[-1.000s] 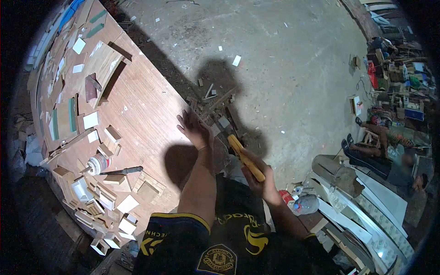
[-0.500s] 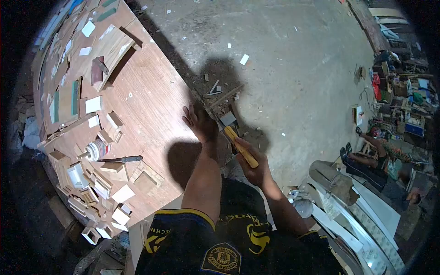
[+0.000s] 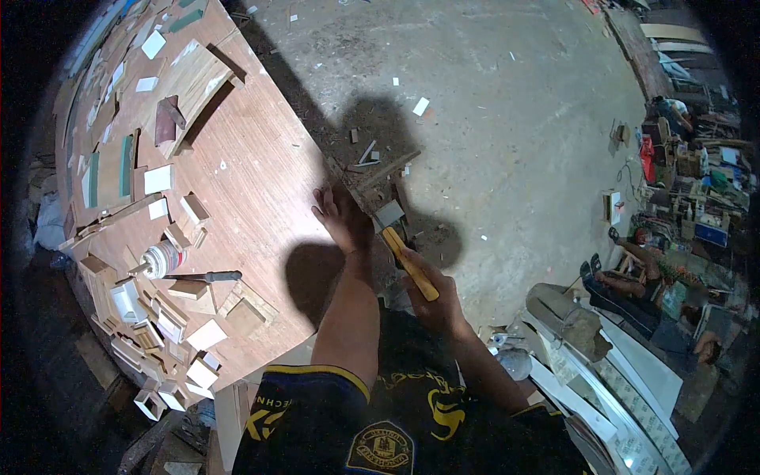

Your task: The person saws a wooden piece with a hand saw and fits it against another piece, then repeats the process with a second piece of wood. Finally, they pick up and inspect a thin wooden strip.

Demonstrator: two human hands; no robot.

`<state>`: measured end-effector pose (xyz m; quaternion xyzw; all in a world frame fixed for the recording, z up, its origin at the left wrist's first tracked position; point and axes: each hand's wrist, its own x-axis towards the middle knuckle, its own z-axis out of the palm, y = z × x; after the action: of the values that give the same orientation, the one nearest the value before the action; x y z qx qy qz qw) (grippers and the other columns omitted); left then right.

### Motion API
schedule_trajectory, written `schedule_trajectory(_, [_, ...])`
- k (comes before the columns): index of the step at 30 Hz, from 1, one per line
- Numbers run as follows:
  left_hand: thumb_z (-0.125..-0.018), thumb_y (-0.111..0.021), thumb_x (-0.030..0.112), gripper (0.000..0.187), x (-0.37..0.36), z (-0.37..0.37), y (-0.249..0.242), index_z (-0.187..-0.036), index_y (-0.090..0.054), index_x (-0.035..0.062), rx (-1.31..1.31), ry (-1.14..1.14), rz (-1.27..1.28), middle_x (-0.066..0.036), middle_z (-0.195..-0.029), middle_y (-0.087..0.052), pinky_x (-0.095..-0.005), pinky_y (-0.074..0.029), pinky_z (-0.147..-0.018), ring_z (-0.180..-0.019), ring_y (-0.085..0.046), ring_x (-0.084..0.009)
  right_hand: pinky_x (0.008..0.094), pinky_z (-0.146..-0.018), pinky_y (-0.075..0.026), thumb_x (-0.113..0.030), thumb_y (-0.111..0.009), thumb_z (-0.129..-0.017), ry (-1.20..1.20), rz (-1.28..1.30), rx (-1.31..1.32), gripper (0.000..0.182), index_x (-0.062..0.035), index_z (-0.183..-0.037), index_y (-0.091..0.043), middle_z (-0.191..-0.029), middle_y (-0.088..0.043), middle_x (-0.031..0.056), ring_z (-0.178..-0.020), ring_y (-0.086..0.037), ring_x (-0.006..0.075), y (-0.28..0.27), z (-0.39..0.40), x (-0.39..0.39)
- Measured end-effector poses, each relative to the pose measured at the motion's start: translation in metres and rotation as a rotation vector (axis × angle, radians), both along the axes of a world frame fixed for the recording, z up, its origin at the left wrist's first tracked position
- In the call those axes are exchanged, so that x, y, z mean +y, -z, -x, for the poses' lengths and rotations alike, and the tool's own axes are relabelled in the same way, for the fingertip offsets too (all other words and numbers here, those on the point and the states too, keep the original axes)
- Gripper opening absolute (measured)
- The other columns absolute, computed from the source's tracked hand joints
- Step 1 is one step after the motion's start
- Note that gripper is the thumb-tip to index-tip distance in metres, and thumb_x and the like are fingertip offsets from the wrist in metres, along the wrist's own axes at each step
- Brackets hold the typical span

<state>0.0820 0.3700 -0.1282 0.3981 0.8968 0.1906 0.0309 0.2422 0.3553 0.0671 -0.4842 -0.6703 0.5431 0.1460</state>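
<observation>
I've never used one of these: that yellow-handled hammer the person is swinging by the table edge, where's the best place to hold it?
Grip the hammer low on its yellow handle, at the end away from the grey head, as the right hand does, coming from below. The long straight handle points back toward the person.

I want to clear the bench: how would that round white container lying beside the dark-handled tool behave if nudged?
The round white container lies on its side on the brown wooden bench, so it would probably roll rather than slide. It looks small and likely light. The dark-handled tool and the small wooden blocks close beside it might stop it soon.
</observation>
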Motion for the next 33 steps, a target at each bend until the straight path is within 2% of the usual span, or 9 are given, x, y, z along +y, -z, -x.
schedule_trajectory(8, [-0.082,-0.056,0.009,0.048,0.002,-0.001,-0.001,-0.129,-0.052,0.0072,0.02,0.008,0.056,-0.013,-0.142,-0.042,-0.0618,-0.02,-0.108,-0.138,-0.027,-0.0406,0.0343,-0.084,-0.051,-0.008,-0.059,-0.09,-0.037,0.059,-0.031,0.045,-0.0118,-0.134,-0.049,-0.119,-0.062,0.0191,-0.107,-0.063,0.028,0.002,0.0,-0.002])
schedule_trajectory(10, [-0.082,-0.055,0.008,0.046,0.001,0.002,0.007,-0.128,-0.054,0.0081,-0.181,-0.097,-0.191,-0.011,-0.142,-0.042,-0.0615,-0.021,-0.108,-0.137,-0.029,-0.0413,0.0347,-0.081,-0.052,-0.009,-0.06,-0.09,-0.056,0.036,-0.071,0.046,-0.013,-0.134,-0.049,-0.116,-0.063,0.0195,-0.104,-0.065,0.0283,0.003,-0.001,-0.003])
schedule_trajectory(14, [-0.084,-0.054,0.011,0.043,0.0,0.002,0.016,-0.127,-0.056,0.008,-0.167,-0.097,-0.231,-0.014,-0.14,-0.044,-0.0618,-0.02,-0.108,-0.136,-0.03,-0.042,0.0369,-0.076,-0.054,-0.01,-0.061,-0.089,-0.053,0.096,-0.117,0.048,-0.0167,-0.135,-0.048,-0.109,-0.065,0.021,-0.098,-0.067,0.0319,0.003,-0.003,0.0])
schedule_trajectory(17, [-0.086,-0.051,0.015,0.031,0.008,0.002,-0.003,-0.114,-0.061,0.0047,-0.276,-0.15,-0.359,-0.018,-0.139,-0.045,-0.0629,-0.02,-0.108,-0.134,-0.031,-0.0449,0.0378,-0.076,-0.054,-0.011,-0.061,-0.089,-0.062,0.092,-0.148,0.049,-0.0176,-0.135,-0.048,-0.108,-0.065,0.0215,-0.096,-0.066,0.0352,0.004,-0.002,0.002])
schedule_trajectory(19, [-0.089,-0.048,0.02,0.023,0.007,0.0,-0.005,-0.096,-0.06,0.0017,-0.083,-0.138,-0.166,-0.021,-0.138,-0.044,-0.0638,-0.021,-0.107,-0.132,-0.033,-0.0481,0.0378,-0.076,-0.054,-0.011,-0.061,-0.089,-0.071,0.057,-0.149,0.049,-0.0177,-0.135,-0.048,-0.108,-0.065,0.0215,-0.095,-0.066,0.0366,0.0,0.001,0.005])
schedule_trajectory(20, [-0.089,-0.048,0.02,0.023,0.006,0.0,0.004,-0.096,-0.06,0.0017,-0.083,-0.137,-0.165,-0.021,-0.138,-0.044,-0.0638,-0.021,-0.107,-0.132,-0.033,-0.0481,0.0383,-0.076,-0.054,-0.011,-0.061,-0.089,-0.043,0.083,-0.116,0.049,-0.0181,-0.135,-0.048,-0.108,-0.065,0.0214,-0.094,-0.066,0.037,-0.004,0.003,0.005])
schedule_trajectory(22, [-0.091,-0.048,0.024,0.023,0.007,0.003,0.02,-0.084,-0.056,0.0029,-0.056,-0.09,-0.4,-0.021,-0.138,-0.043,-0.0644,-0.022,-0.106,-0.131,-0.034,-0.0502,0.0387,-0.076,-0.054,-0.012,-0.062,-0.088,-0.02,0.109,-0.081,0.049,-0.0186,-0.135,-0.048,-0.107,-0.065,0.0213,-0.093,-0.066,0.0374,-0.008,0.008,0.006])
schedule_trajectory(24, [-0.091,-0.049,0.026,0.025,0.006,0.001,0.018,-0.084,-0.057,0.0032,-0.045,-0.077,-0.396,-0.021,-0.138,-0.043,-0.0646,-0.022,-0.106,-0.131,-0.034,-0.0501,0.04,-0.076,-0.054,-0.011,-0.062,-0.088,-0.022,0.128,-0.212,0.049,-0.0203,-0.135,-0.048,-0.105,-0.065,0.0205,-0.093,-0.065,0.0378,-0.008,0.01,0.003])
schedule_trajectory(33, [-0.092,-0.054,0.028,0.02,-0.004,0.012,-0.047,-0.092,-0.05,0.0079,0.119,0.188,-0.11,-0.02,-0.137,-0.043,-0.0561,-0.03,-0.106,-0.132,-0.035,-0.0446,0.0441,-0.075,-0.053,-0.022,-0.059,-0.09,-0.014,0.192,-0.206,0.047,-0.0248,-0.136,-0.046,-0.105,-0.064,0.022,-0.092,-0.064,0.0416,-0.027,0.029,0.009])
